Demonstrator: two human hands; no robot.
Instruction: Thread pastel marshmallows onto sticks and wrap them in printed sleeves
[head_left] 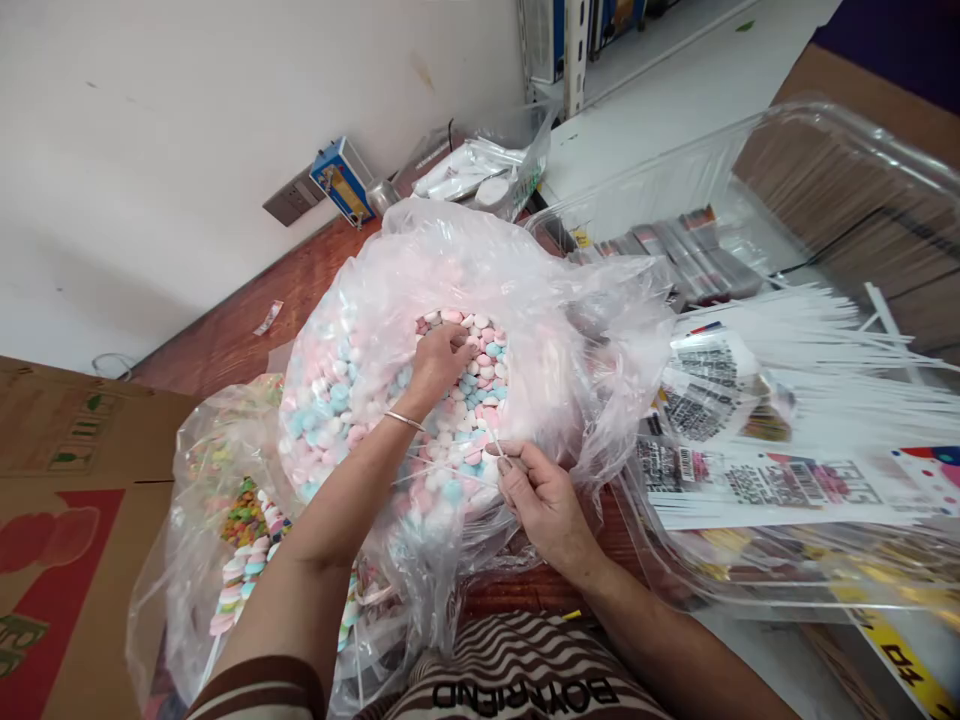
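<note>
Pink, white and pale-blue sweets (491, 368) fill the big clear plastic bag (544, 350) in front of you in the head view, showing bare through its torn-looking opening. Your left hand (442, 358) reaches into that opening, fingers bent down among the sweets at its far left part; whether they have hold of one (the fingertips are partly hidden) cannot be told. Your right hand (536, 492) is at the near right edge of the opening, thumb and forefinger pinched together on a thin white stick (496, 438) that points up over the sweets. Near left, just beside the big bag, a smaller clear bag (196, 455) holds sweets stacked in rows (238, 578) and many-coloured small pieces (244, 515). To the right is a clear plastic bin (649, 560) with a spread of white sticks (817, 312) and printed packaging (802, 482). On the far side, a blue device (342, 182) is against the wall (225, 120), and a cardboard box (97, 420) stands at the left.
</note>
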